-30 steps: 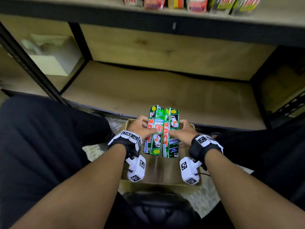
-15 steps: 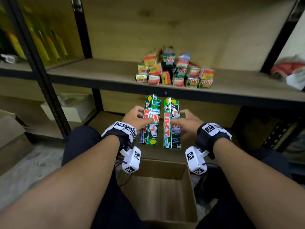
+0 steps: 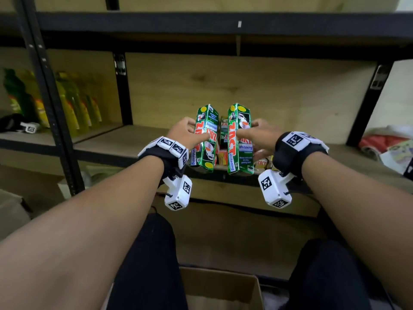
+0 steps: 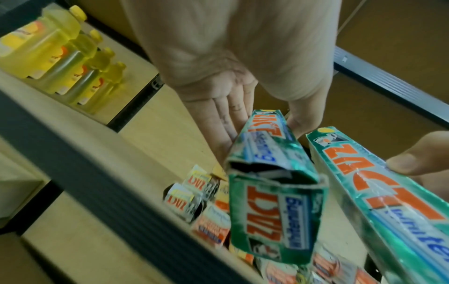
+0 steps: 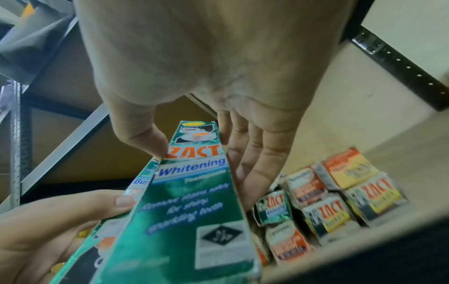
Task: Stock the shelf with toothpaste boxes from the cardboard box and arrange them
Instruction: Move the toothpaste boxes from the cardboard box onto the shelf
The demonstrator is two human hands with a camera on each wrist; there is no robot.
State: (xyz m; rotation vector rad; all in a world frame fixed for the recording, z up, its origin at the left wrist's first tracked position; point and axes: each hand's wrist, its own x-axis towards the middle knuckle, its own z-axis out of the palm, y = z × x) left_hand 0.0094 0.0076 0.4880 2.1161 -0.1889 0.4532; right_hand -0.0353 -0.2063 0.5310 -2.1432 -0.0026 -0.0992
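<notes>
Two green Zact Whitening toothpaste boxes are held upright, side by side with a narrow gap, in front of a wooden shelf (image 3: 125, 142). The left hand (image 3: 182, 134) pinches the left green box (image 3: 205, 139) between thumb and fingers; the right hand (image 3: 261, 136) pinches the right green box (image 3: 240, 139) the same way. Each carton bears red-orange "ZACT" lettering, a blue-on-white "Whitening" band, a yellow dot and a teacup picture. In the left wrist view the left box's near end flap (image 4: 272, 173) gapes open and looks crumpled. Behind them on the shelf lies a pile of shelved toothpaste boxes (image 5: 332, 201) in orange, yellow and green, largely hidden by the held cartons and blurred. Yellow bottles (image 3: 73, 101) stand in the neighbouring bay. A cardboard box (image 3: 221, 287) sits below between the knees, cut off at the frame edge.
</notes>
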